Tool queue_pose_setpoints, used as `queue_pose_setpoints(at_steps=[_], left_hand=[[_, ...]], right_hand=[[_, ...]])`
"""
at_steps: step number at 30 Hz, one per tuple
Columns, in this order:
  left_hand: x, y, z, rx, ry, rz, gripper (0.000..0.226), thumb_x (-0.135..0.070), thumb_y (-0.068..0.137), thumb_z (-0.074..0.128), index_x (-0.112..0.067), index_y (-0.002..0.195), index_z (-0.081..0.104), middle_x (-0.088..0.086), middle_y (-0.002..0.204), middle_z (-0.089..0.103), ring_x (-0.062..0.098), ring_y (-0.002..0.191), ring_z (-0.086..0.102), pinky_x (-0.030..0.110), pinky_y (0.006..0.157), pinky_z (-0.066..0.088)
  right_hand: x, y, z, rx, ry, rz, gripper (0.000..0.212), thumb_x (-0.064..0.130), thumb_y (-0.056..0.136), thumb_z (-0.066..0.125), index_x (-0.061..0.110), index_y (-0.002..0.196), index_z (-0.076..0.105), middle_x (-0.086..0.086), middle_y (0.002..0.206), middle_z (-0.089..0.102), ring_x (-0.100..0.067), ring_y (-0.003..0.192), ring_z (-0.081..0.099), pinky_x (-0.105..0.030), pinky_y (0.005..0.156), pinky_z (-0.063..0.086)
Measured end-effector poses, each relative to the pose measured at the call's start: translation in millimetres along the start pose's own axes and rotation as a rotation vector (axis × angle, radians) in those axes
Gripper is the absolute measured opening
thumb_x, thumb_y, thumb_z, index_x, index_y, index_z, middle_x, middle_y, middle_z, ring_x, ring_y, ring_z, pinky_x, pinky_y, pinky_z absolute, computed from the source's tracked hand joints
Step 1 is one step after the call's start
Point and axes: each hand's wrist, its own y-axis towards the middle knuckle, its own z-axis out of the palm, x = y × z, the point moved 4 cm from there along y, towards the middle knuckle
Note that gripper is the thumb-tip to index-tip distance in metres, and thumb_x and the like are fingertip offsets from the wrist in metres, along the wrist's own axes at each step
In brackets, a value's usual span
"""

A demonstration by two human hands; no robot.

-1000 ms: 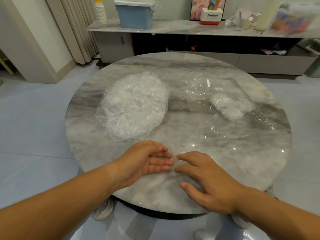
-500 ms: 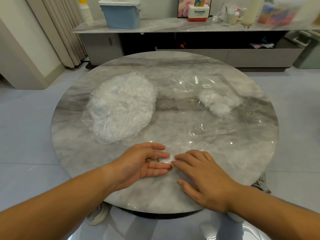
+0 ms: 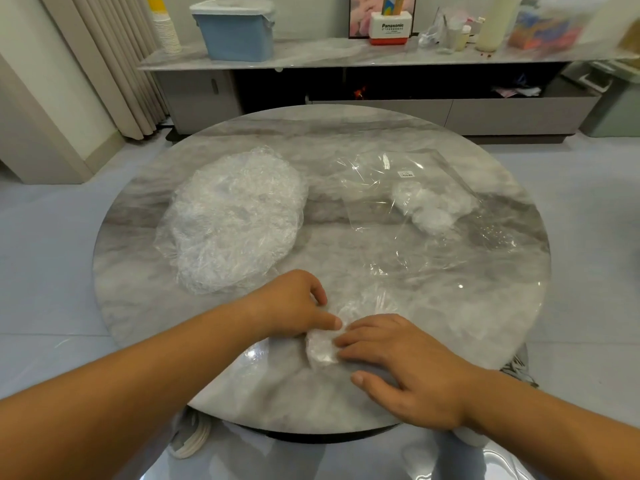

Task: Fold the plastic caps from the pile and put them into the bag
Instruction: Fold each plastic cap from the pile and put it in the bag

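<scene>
Few folded caps (image 3: 429, 207) are seen in the bag (image 3: 374, 188); most are left in the pile (image 3: 235, 220). One cap (image 3: 322, 349) is pressed onto the table (image 3: 485, 306) by the flat right hand (image 3: 412, 372) and touched by the left hand (image 3: 294, 306), grip unclear.

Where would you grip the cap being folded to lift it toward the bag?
Probably pinch the folded cap across its narrow width from above: it lies flat as a small elongated wad between the left hand and right hand, so squeezing keeps the folds.

"Panasonic" on white-red box (image 3: 391, 28); bag sticker (image 3: 407, 174) print unreadable
</scene>
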Motion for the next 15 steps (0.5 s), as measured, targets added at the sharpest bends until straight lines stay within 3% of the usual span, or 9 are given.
queue_pose_setpoints(at_steps=[3, 7, 9, 12, 15], left_hand=[[0, 2, 4, 0.004, -0.033, -0.008, 0.034, -0.037, 0.078, 0.085, -0.018, 0.101, 0.069, 0.001, 0.082, 0.07, 0.014, 0.065, 0.064, 0.024, 0.062, 0.053], [4, -3, 6, 0.007, -0.267, -0.022, 0.02, -0.026, 0.084, 0.081, -0.01, 0.094, 0.074, 0.001, 0.072, 0.066, 0.01, 0.061, 0.059, 0.018, 0.056, 0.049], [5, -7, 7, 0.019, -0.384, -0.01, 0.016, -0.021, 0.086, 0.079, -0.009, 0.094, 0.074, 0.005, 0.077, 0.067, 0.012, 0.068, 0.061, 0.02, 0.064, 0.05], [6, -13, 7, 0.017, -0.481, 0.027, 0.011, -0.019, 0.086, 0.078, -0.01, 0.092, 0.074, 0.007, 0.083, 0.066, 0.017, 0.077, 0.059, 0.031, 0.076, 0.047], [9, -19, 5, 0.035, -0.561, 0.061, 0.011, -0.02, 0.084, 0.079, -0.012, 0.089, 0.072, 0.012, 0.087, 0.069, 0.018, 0.082, 0.061, 0.033, 0.081, 0.047]], right_hand=[[-2, -3, -8, -0.137, 0.121, 0.042, 0.039, 0.041, 0.094, 0.05, 0.024, 0.121, 0.072, 0.015, 0.134, 0.064, 0.005, 0.13, 0.049, -0.02, 0.119, 0.023], [-16, 0, -27, -0.41, 0.167, 0.25, 0.03, 0.044, 0.093, 0.053, 0.028, 0.11, 0.072, 0.019, 0.128, 0.059, 0.004, 0.125, 0.049, -0.015, 0.107, 0.036], [-23, 3, -33, -0.435, 0.237, 0.392, 0.024, 0.042, 0.095, 0.058, 0.031, 0.115, 0.065, 0.022, 0.124, 0.054, 0.005, 0.121, 0.049, -0.015, 0.104, 0.037], [-32, 5, -35, -0.417, 0.426, 0.607, 0.04, 0.046, 0.092, 0.065, 0.029, 0.128, 0.056, 0.019, 0.125, 0.053, 0.001, 0.118, 0.052, -0.019, 0.098, 0.042], [-35, 6, -34, -0.449, 0.599, 0.757, 0.051, 0.052, 0.084, 0.073, 0.026, 0.124, 0.056, 0.012, 0.119, 0.059, -0.004, 0.11, 0.058, -0.022, 0.088, 0.046]])
